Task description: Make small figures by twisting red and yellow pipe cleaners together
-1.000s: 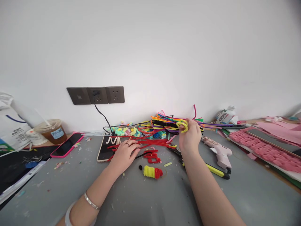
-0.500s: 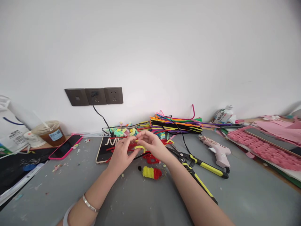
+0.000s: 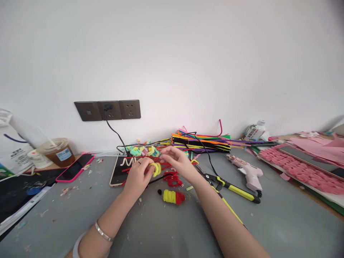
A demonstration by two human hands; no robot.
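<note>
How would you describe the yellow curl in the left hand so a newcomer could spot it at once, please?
On the grey table, below the dark wall sockets, find the left hand. Its fingers pinch a yellow pipe-cleaner curl; unlike the yellow-and-red bundle lying nearer, it is all yellow.

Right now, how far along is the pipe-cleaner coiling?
Done: one yellow-and-red coil lies finished-looking on the table. In hand: left hand pinches a yellow coil; right hand hovers beside it, contact unclear. Left: loose red pieces and the coloured bundle sit unused.
</note>
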